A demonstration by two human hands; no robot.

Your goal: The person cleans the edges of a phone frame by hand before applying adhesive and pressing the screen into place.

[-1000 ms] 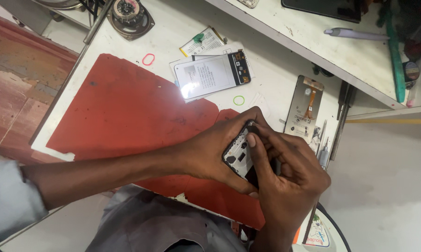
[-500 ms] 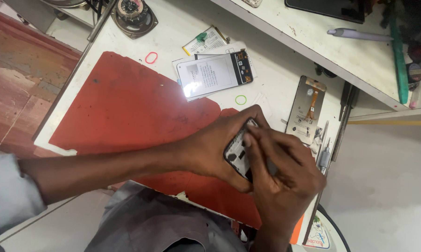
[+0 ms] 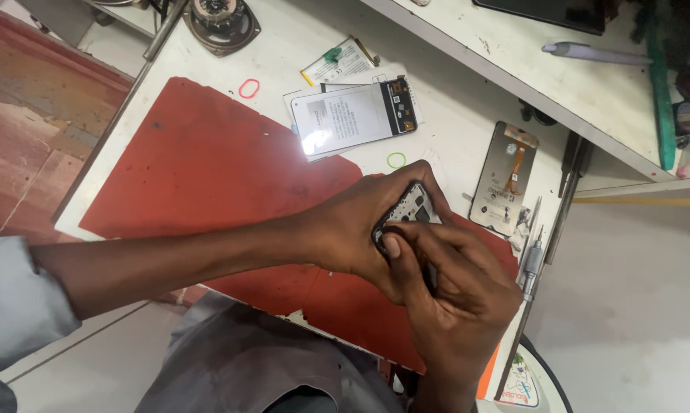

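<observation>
Left hand (image 3: 352, 229) and right hand (image 3: 456, 294) both grip opened black phone frame (image 3: 412, 210) (long axis toward 1 o'clock), fingers clamped.

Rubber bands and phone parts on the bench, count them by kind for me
Rubber bands: 2, one pink, one green
Phone frame gripped in left hand and right hand: 1
Phone battery: 1
Phone screen panels lying loose: 2
Total: 6

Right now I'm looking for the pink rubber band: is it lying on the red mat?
No, the pink band lies on the white table, just beyond the far edge of the red mat.
</observation>
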